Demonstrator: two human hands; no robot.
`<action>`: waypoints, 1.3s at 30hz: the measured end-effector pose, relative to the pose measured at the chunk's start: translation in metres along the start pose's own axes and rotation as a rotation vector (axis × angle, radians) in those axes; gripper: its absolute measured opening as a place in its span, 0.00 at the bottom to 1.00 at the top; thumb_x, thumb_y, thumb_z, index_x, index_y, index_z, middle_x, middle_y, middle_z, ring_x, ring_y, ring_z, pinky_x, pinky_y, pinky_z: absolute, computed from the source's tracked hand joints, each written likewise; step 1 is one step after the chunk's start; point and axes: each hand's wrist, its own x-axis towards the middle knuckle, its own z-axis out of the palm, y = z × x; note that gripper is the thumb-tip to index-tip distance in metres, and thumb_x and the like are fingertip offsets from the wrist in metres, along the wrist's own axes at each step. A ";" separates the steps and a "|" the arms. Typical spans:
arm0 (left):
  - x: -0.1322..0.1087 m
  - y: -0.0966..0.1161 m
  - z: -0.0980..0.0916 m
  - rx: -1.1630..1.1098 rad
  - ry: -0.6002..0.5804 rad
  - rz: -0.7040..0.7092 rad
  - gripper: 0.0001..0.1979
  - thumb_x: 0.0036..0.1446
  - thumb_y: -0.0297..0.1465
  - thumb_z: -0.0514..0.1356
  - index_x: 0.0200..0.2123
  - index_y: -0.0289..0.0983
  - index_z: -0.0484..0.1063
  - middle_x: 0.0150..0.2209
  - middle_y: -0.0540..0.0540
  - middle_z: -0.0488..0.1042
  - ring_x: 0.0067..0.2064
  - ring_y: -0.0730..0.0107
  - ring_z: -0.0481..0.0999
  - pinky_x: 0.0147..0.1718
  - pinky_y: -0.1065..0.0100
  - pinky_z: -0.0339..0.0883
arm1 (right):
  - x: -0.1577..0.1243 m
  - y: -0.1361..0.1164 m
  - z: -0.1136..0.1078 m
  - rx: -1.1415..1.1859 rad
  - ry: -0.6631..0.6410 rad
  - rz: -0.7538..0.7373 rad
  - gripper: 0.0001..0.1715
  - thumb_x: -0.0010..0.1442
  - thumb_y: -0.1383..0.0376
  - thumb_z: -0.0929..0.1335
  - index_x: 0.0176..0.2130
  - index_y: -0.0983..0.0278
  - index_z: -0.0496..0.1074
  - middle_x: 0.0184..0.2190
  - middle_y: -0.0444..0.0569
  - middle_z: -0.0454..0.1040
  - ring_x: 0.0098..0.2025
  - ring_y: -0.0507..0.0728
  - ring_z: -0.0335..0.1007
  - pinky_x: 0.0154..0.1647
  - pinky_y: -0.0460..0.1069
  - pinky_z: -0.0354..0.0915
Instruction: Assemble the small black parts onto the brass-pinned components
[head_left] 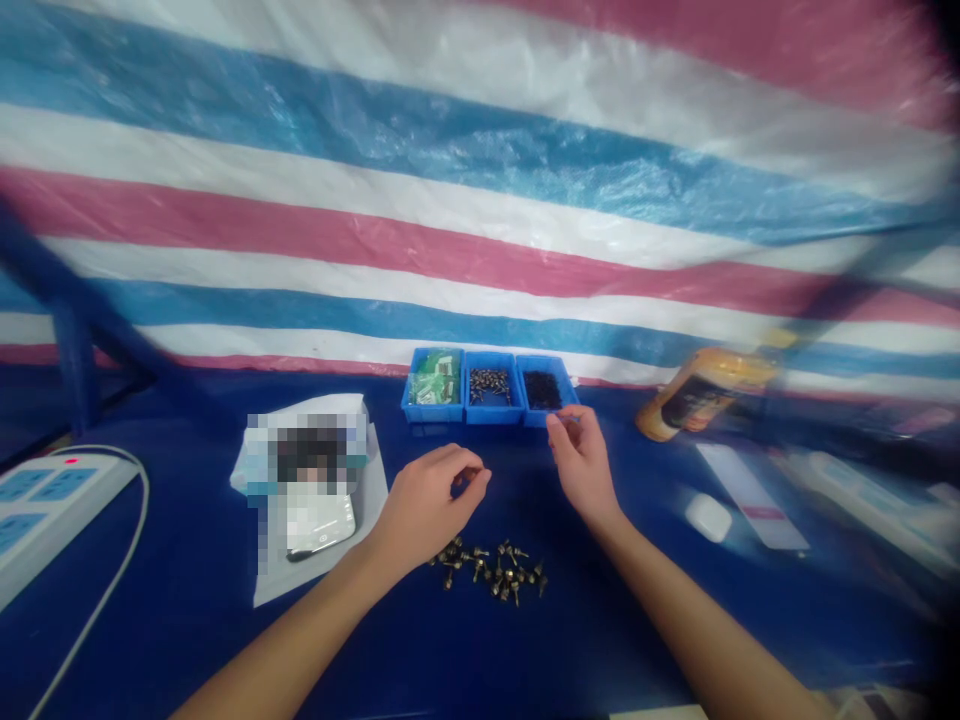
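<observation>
My left hand (431,500) hovers over the table with thumb and fingertips closed in a pinch; whatever it holds, if anything, is too small to make out. Just below it lies a loose pile of small brass-coloured screw-like parts (499,572). My right hand (583,460) is at the front edge of the right blue bin (551,415), which holds small black pieces (541,388). Its thumb and index finger are curled together, and I cannot see what is between them. The middle blue bin (493,414) contains small metal screw-like parts (489,382).
The left blue bin (435,412) holds green-and-white packets (436,378). A bottle (697,395) leans at the right, near a white case (709,517) and a flat white strip (754,497). At left are a phone (322,520), white paper (375,480) and a power strip (67,520).
</observation>
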 end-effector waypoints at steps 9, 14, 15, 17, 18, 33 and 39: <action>0.001 -0.002 -0.002 0.033 0.034 0.009 0.11 0.66 0.36 0.53 0.34 0.42 0.72 0.31 0.52 0.72 0.32 0.71 0.71 0.33 0.68 0.62 | -0.006 -0.013 -0.008 -0.496 -0.580 -0.279 0.08 0.65 0.62 0.66 0.42 0.59 0.75 0.34 0.45 0.75 0.33 0.54 0.70 0.37 0.48 0.64; 0.002 -0.002 -0.002 0.039 0.057 0.021 0.11 0.66 0.36 0.53 0.34 0.41 0.72 0.31 0.51 0.73 0.33 0.70 0.72 0.34 0.68 0.63 | -0.004 -0.006 -0.014 -0.687 -0.695 -0.343 0.11 0.63 0.63 0.69 0.46 0.59 0.77 0.40 0.49 0.74 0.40 0.56 0.73 0.44 0.49 0.65; 0.002 -0.002 -0.002 0.041 0.058 0.022 0.11 0.66 0.36 0.53 0.35 0.41 0.73 0.31 0.51 0.73 0.33 0.70 0.72 0.33 0.68 0.62 | -0.003 -0.004 -0.015 -0.679 -0.716 -0.355 0.11 0.63 0.64 0.68 0.46 0.59 0.77 0.40 0.49 0.74 0.41 0.56 0.73 0.45 0.49 0.65; 0.001 -0.001 -0.002 0.043 0.054 0.023 0.11 0.66 0.36 0.53 0.35 0.41 0.73 0.32 0.51 0.74 0.33 0.69 0.72 0.32 0.68 0.62 | -0.002 -0.002 -0.016 -0.649 -0.741 -0.385 0.10 0.64 0.66 0.67 0.43 0.60 0.78 0.39 0.49 0.74 0.40 0.55 0.73 0.45 0.49 0.65; 0.001 -0.001 -0.001 0.043 0.049 0.021 0.11 0.65 0.36 0.53 0.35 0.41 0.73 0.32 0.50 0.74 0.33 0.69 0.72 0.31 0.69 0.62 | -0.001 -0.002 -0.016 -0.638 -0.741 -0.401 0.09 0.64 0.67 0.67 0.42 0.60 0.78 0.39 0.49 0.74 0.39 0.55 0.73 0.45 0.49 0.66; -0.001 0.002 -0.003 0.025 0.002 0.038 0.11 0.67 0.34 0.51 0.35 0.42 0.73 0.32 0.51 0.73 0.33 0.70 0.71 0.33 0.68 0.62 | -0.009 -0.013 -0.003 -0.137 -0.496 -0.222 0.10 0.66 0.64 0.64 0.44 0.61 0.74 0.41 0.49 0.76 0.33 0.54 0.74 0.36 0.50 0.69; -0.001 0.001 -0.002 0.022 -0.011 0.052 0.11 0.66 0.34 0.52 0.36 0.42 0.73 0.32 0.51 0.72 0.31 0.70 0.70 0.32 0.68 0.61 | -0.006 -0.023 -0.005 0.219 -0.486 0.106 0.15 0.59 0.55 0.71 0.34 0.64 0.71 0.34 0.48 0.78 0.25 0.52 0.73 0.30 0.49 0.69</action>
